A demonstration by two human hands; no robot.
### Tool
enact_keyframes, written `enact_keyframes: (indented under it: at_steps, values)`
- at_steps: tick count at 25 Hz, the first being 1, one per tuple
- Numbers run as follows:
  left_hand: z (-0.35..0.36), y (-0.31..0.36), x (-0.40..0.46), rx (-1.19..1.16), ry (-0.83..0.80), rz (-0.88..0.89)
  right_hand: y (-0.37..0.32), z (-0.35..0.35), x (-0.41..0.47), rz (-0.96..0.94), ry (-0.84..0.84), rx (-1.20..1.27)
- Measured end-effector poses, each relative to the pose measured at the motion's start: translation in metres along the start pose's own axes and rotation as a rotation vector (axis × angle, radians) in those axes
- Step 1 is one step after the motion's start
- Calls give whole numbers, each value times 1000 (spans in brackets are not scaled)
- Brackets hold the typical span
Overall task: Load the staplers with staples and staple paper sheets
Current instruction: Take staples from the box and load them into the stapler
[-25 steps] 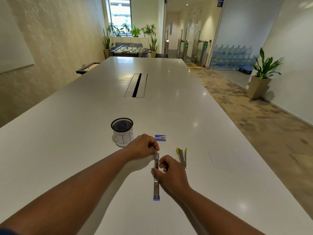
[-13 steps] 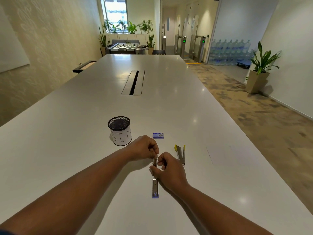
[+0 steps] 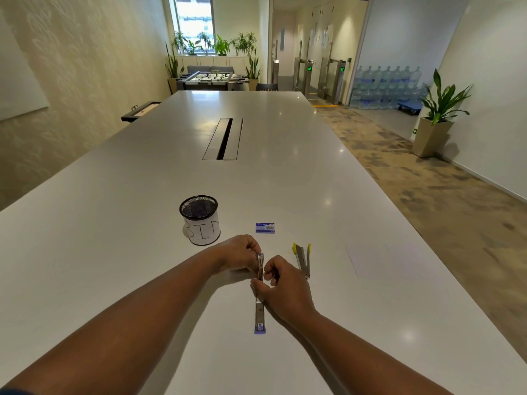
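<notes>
Two bare forearms enter from the lower edge of the view, each ending in a bare hand: left hand (image 3: 239, 256), right hand (image 3: 285, 292). No rings, watch or bracelet show on either wrist. A sliver of dark blue sleeve (image 3: 11, 392) appears at the left arm's lower corner.

On the table (image 3: 119, 229), the opened stapler (image 3: 260, 309) lies nearest; the bin cup (image 3: 201, 220) sits behind-left of it, the staple box (image 3: 265, 228) behind, the second stapler (image 3: 302, 259) right, perhaps paper (image 3: 376, 259) farther right
</notes>
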State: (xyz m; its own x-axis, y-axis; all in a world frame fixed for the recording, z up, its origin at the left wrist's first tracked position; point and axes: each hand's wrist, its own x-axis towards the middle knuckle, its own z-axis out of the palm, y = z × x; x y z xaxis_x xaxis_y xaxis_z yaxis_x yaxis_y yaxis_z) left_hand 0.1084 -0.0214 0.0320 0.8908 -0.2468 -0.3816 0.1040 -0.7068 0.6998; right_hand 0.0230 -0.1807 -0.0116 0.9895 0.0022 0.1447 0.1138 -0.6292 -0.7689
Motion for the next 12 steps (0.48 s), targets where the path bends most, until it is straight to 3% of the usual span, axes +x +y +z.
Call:
enact_keyframes:
  at_steps: [8,12]
  values:
    - [11,1,5,-96,156,-50,-1,1,-2,-22,-13,11]
    - [13,0,4,-140,217,-58,0,2,-4,-121,-7,-16]
